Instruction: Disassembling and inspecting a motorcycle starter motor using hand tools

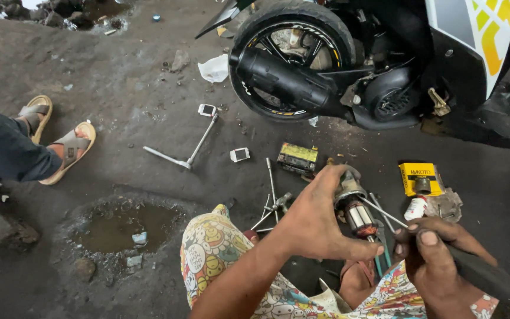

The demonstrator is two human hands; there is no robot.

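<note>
Two hands work above the dirty floor (119,106) beside a motorcycle rear wheel (290,56). Left hand (317,221) is closed around a motor armature (352,207), holding it tilted above the person's knees. Right hand (435,248) is clamped on a dark-handled tool (485,274); its thin metal shaft touches the armature. Nearby on the floor lie a T-handle wrench (187,150) and a yellow box (420,177).
</note>
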